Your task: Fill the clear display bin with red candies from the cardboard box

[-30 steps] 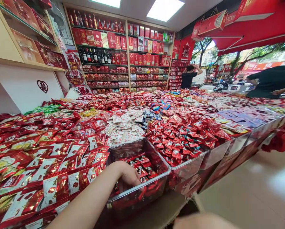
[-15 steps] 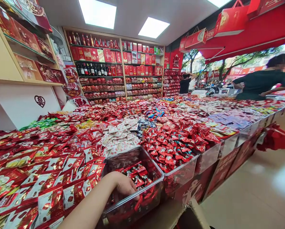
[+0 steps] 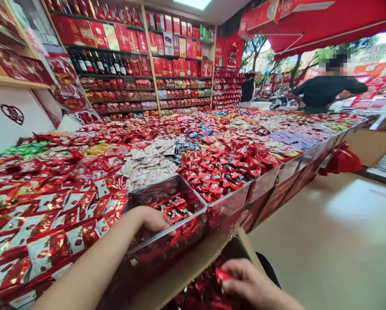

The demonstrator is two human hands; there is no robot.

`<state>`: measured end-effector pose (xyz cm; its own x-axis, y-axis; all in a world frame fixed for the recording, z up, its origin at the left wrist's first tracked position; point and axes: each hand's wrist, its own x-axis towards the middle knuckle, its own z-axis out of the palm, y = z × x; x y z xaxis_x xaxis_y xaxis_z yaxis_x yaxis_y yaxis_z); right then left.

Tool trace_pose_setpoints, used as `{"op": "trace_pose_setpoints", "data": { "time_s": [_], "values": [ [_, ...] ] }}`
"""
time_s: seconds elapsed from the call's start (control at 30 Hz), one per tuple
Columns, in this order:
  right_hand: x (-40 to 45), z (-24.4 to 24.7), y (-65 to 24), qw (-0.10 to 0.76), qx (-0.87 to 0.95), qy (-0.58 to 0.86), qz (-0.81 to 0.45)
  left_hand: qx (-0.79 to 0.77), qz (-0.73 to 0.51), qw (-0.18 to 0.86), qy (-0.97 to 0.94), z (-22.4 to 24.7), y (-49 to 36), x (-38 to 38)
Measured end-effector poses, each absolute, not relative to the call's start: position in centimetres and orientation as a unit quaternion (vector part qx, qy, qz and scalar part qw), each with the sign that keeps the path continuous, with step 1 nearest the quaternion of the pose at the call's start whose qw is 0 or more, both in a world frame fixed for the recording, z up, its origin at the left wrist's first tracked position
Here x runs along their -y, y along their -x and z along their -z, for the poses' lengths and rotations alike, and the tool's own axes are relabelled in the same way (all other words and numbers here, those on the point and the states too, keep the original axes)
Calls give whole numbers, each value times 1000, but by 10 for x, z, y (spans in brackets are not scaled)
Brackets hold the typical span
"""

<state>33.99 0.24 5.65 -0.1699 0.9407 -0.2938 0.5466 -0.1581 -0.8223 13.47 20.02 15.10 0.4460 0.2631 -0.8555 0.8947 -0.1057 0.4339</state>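
My left hand (image 3: 157,221) reaches into a clear plastic bin (image 3: 197,211), its fingers curled down just inside the front rim. A red candy packet (image 3: 175,237) shows at its fingertips through the wall; the rest of the grip is partly hidden. Dark red candy packets (image 3: 175,206) lie low in this bin. Below and to the right, my right hand (image 3: 244,280) pinches a red wrapped candy (image 3: 223,274) between thumb and fingers. It is over an open cardboard box (image 3: 167,282), which holds more red wrapped candies (image 3: 201,286) in shadow.
Heaped bins of red candy (image 3: 212,172), white packets (image 3: 150,161) and red-and-white packets (image 3: 47,249) surround the bin. Shelves of bottles and boxes (image 3: 125,38) stand behind. A person in a dark top (image 3: 322,92) is at the far right; another (image 3: 247,88) stands farther back.
My right hand has come into view over the cardboard box with a red wrapped candy. The left hand stays in the bin. The view has tilted down and shifted right.
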Motion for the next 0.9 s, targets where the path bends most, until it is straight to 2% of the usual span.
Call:
{"op": "trace_pose_setpoints", "data": {
  "time_s": [0.07,0.13,0.3,0.6,0.77,0.9],
  "values": [
    [-8,-76,-345,361,531,523,-561,-418,308,521,-678,-150,-136,-202],
    [-15,-95,-346,465,468,454,-599,-410,313,526,-676,-150,-137,-204],
    [-24,-112,-338,533,414,418,-608,-417,317,525,-672,-155,-138,-202],
    [-21,-115,-333,552,394,399,-617,-436,308,519,-667,-152,-137,-202],
    [-6,-96,-326,401,394,453,-692,-432,302,523,-670,-153,-135,-202],
    [5,-61,-319,353,387,470,-711,-436,304,518,-671,-150,-133,-204]
  ]
}}
